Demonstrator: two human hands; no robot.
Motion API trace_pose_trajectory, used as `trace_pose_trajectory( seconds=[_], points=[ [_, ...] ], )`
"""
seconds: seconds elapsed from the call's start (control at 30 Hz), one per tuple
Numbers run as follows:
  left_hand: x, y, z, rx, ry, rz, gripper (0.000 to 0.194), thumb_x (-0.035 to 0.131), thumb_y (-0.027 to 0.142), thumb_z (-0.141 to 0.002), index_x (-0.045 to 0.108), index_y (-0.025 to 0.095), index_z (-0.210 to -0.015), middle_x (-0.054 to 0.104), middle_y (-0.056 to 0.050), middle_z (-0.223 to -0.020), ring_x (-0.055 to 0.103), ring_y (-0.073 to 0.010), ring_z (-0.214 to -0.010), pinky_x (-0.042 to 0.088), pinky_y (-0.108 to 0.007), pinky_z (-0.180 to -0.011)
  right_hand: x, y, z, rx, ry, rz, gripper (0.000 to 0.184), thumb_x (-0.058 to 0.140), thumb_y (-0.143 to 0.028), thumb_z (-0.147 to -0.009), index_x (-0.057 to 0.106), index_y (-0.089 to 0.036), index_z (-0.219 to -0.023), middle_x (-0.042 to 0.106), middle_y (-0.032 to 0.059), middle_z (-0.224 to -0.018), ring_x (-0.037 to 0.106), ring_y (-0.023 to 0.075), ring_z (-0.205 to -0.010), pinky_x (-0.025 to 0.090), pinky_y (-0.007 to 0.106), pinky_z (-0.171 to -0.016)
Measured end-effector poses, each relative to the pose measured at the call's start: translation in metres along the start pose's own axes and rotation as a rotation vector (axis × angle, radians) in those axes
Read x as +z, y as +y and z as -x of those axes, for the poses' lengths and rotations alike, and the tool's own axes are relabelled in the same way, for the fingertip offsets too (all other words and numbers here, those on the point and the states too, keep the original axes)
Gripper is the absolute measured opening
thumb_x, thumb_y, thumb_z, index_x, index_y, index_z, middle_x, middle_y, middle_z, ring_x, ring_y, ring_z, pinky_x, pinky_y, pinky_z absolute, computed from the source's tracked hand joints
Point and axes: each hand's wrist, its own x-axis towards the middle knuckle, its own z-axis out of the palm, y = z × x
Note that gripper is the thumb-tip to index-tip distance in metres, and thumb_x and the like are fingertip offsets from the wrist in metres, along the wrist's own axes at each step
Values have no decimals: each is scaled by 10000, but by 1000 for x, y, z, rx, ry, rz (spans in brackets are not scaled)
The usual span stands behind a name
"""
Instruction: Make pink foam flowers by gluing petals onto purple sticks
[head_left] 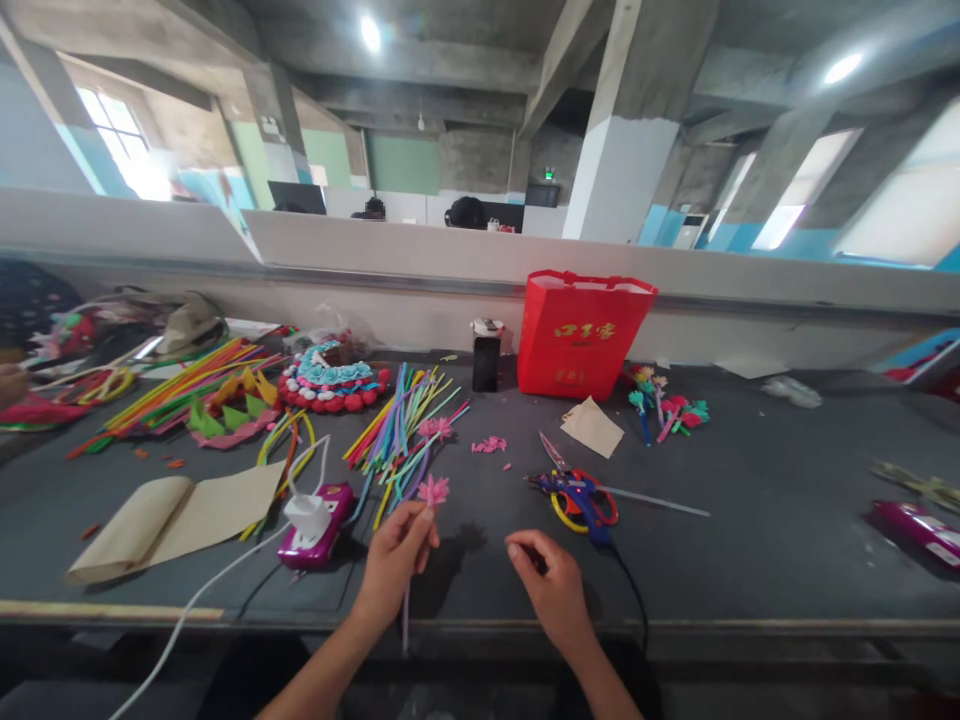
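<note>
My left hand [399,550] pinches a pink paper-like flower [433,491] just below its petals. A thin lilac stem [406,622] hangs down under that hand. My right hand [547,580] is a little above the table's front, fingers curled with the thumb against them; what they hold, if anything, is hidden. Small loose pink petals [489,445] lie beyond, between the two hands. Another pink flower [436,428] rests on a bundle of coloured strips [405,420]. Right of the petals lie a blue glue gun [581,500] and scissors with red and yellow handles [570,522].
A purple power strip [334,525] with a white plug and cable stands left of my left hand. Brown paper [202,515] lies further left. At the back are a phone [486,362], a red bag [581,340] and finished flowers [667,405]. Another person's hand [10,385] shows far left.
</note>
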Motion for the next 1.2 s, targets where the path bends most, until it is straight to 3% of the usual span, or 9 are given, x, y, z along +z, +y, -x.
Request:
trace_pose_trajectory(
  seconds=[0.33,0.6,0.8,0.97,1.2],
  points=[
    [4,0,-1,-58,46,-185,356,591,531,-845,618,179,-889,508,50,-587,396,-64,-429,289,-187,-416,1,3,1,36,-38,-178,219,564,-370,-905,712,-229,-825,700,7,-709,643,140,-623,482,190,-584],
    [9,4,1,-45,143,-240,347,604,524,-835,605,177,-846,504,50,-568,401,-69,-435,304,-192,-425,10,9,6,66,-34,-277,271,566,-455,-888,709,-250,-782,651,-6,-643,581,137,-559,443,209,-546],
    [11,-2,0,-11,205,-271,324,558,499,-876,596,177,-889,488,60,-558,380,-67,-433,286,-183,-411,0,14,7,121,16,-311,233,569,-410,-894,723,-244,-840,719,10,-764,664,151,-680,491,205,-636],
    [12,-3,1,-13,217,-297,321,560,493,-873,598,175,-895,498,60,-554,380,-64,-431,281,-177,-414,-10,18,1,119,-37,-302,234,554,-387,-899,712,-219,-863,726,13,-753,680,148,-665,517,192,-624],
    [16,3,0,-32,235,-276,357,587,534,-829,607,179,-855,460,70,-516,356,-67,-420,266,-171,-396,-11,15,1,142,12,-309,247,563,-403,-881,709,-206,-846,722,18,-740,681,151,-652,524,191,-621]
  ],
)
